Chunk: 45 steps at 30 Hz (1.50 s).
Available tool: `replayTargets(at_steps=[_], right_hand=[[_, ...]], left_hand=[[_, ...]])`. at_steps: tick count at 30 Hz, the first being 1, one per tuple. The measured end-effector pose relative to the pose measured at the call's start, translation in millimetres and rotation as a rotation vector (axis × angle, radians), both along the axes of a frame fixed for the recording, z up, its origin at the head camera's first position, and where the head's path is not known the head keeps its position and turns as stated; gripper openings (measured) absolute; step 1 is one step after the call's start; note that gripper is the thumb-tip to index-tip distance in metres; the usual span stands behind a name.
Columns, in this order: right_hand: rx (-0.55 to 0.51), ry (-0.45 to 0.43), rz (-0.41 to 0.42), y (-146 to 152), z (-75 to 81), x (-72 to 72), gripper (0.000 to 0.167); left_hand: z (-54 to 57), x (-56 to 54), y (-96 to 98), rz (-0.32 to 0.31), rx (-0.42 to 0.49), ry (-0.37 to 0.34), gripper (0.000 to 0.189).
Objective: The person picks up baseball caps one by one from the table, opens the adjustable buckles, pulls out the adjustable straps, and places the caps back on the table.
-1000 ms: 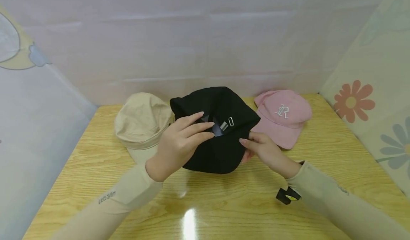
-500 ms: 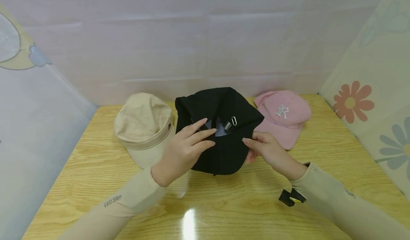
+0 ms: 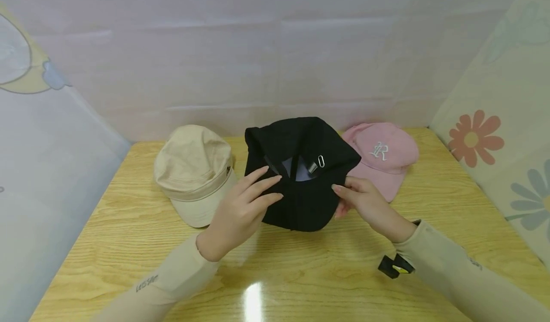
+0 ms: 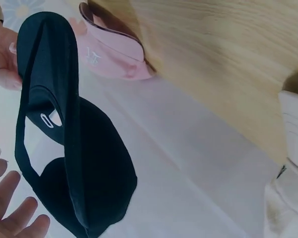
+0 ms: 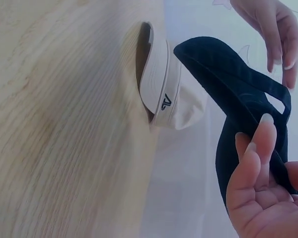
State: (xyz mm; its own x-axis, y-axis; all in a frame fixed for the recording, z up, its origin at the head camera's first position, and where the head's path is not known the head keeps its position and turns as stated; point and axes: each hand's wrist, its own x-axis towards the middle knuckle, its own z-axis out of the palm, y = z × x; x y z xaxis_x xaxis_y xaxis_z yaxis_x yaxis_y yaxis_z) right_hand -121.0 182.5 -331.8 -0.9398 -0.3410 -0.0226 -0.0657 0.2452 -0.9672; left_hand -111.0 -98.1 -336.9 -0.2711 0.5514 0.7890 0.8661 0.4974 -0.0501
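Observation:
A black cap (image 3: 301, 198) is held up over the table, its opening toward the head camera. My right hand (image 3: 367, 205) pinches its right edge between thumb and fingers; the right wrist view shows that hand (image 5: 268, 188) with fingertips against the dark fabric. A small silver metal loop (image 3: 321, 161) shows by the opening. My left hand (image 3: 238, 212) has its fingers spread and nearly straight over the cap's left side. From the left wrist, those fingers (image 4: 25, 213) appear right beside the cap's thin band (image 4: 24, 158).
On the left of the wooden table (image 3: 142, 264) sits a beige cap (image 3: 193, 164) with a dark mark. A pink cap (image 3: 384, 145) with a white letter lies at the right, partly behind the black cap. A cloth-covered wall (image 3: 275, 64) stands behind.
The black cap and my right hand have shifted slightly right. My left hand has slipped toward the cap's left edge, and more of the beige cap shows.

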Motion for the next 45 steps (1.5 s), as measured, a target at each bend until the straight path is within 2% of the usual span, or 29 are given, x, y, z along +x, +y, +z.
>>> replayTargets(at_steps=[4, 10, 20, 33, 39, 45], right_hand=[[0.016, 0.021, -0.011, 2, -1.6, -2.7, 0.026], [0.025, 0.055, -0.027, 2, -4.6, -6.8, 0.025], [0.068, 0.062, -0.065, 4, -10.4, -13.5, 0.024], [0.057, 0.046, -0.099, 4, -24.2, -26.5, 0.022], [0.073, 0.035, -0.110, 4, -30.0, -31.7, 0.024], [0.084, 0.010, -0.119, 3, -33.8, -35.4, 0.026]], left_hand=[[-5.8, 2.0, -4.7, 0.025, 0.024, -0.017, 0.032], [-18.1, 5.0, -12.9, 0.045, 0.053, -0.061, 0.032], [-37.0, 13.4, -23.3, 0.113, 0.064, -0.119, 0.041], [-51.8, 17.6, -30.7, 0.152, 0.082, -0.151, 0.037], [-58.5, 18.6, -36.6, 0.173, 0.078, -0.199, 0.009], [-62.2, 19.5, -38.5, 0.204, 0.073, -0.207, 0.026]])
